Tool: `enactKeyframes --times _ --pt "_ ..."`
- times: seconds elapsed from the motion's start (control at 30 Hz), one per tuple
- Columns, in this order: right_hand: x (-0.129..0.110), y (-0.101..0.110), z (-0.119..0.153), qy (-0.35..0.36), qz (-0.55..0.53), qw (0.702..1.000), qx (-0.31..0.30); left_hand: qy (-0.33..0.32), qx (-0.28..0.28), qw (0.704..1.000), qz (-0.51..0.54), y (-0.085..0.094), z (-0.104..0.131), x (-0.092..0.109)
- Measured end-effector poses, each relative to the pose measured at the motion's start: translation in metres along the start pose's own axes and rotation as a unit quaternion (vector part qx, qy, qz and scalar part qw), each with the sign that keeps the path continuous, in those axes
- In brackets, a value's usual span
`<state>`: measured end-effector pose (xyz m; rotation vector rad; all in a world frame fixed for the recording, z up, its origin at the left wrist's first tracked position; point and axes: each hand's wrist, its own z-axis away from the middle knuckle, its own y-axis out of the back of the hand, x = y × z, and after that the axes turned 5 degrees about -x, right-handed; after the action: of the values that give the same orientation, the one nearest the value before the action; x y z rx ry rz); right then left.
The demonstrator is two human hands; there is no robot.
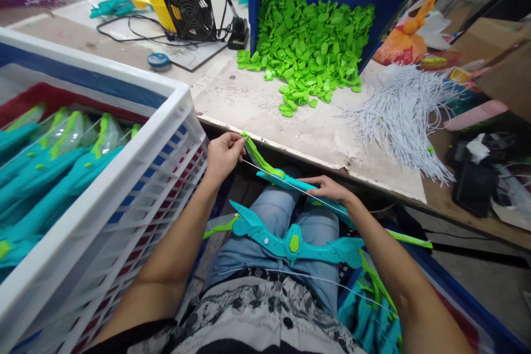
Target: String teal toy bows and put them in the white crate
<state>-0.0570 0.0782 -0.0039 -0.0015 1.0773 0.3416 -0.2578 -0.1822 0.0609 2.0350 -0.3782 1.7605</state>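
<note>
Across my thighs, near the table edge, is a teal toy bow [296, 183] with lime-green limbs and a white string [265, 168] along it. At the tip of its left green limb, my left hand [226, 157] pinches with closed fingers; whether the string's end is in them is hidden. My right hand [332, 189] is around the bow's teal middle, fingers partly behind it. Closer to my body, a second teal toy bow [323, 251] with a green centre piece lies on my lap.
At my left stands a white crate [182, 99] with several teal bows [74, 171]. More bow parts [365, 310] lie in a bin at lower right. The table holds a green clip-like pile [315, 38], white strings [406, 110], a black fan [188, 10] and a blue tape roll [159, 61].
</note>
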Motion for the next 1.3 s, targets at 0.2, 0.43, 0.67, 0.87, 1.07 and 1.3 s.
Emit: enactKeyframes --times 0.2,0.43,0.67,0.87,1.07,1.3 --pt "0.004 -0.002 -0.001 -0.006 0.007 1.0 -0.005 0.029 -0.015 0.994 0.101 -0.004 -0.009 0.001" --pt "-0.014 -0.005 0.009 0.047 0.157 0.986 0.033 0.09 -0.056 0.979 0.172 0.004 -0.004 0.0" --pt "-0.12 -0.034 -0.051 0.265 0.236 0.901 0.249 0.084 -0.065 0.978 0.18 0.009 0.021 0.008" --pt "-0.16 -0.05 -0.104 0.331 0.157 0.918 0.153 0.092 -0.067 0.977 0.179 0.013 0.03 0.009" --pt "-0.165 -0.066 -0.1 0.36 0.189 0.895 0.18 0.063 -0.079 0.994 0.045 0.022 0.032 0.006" --pt "-0.162 -0.017 -0.123 0.267 0.137 0.888 0.348 -0.051 0.016 0.998 -0.029 0.001 0.042 0.003"
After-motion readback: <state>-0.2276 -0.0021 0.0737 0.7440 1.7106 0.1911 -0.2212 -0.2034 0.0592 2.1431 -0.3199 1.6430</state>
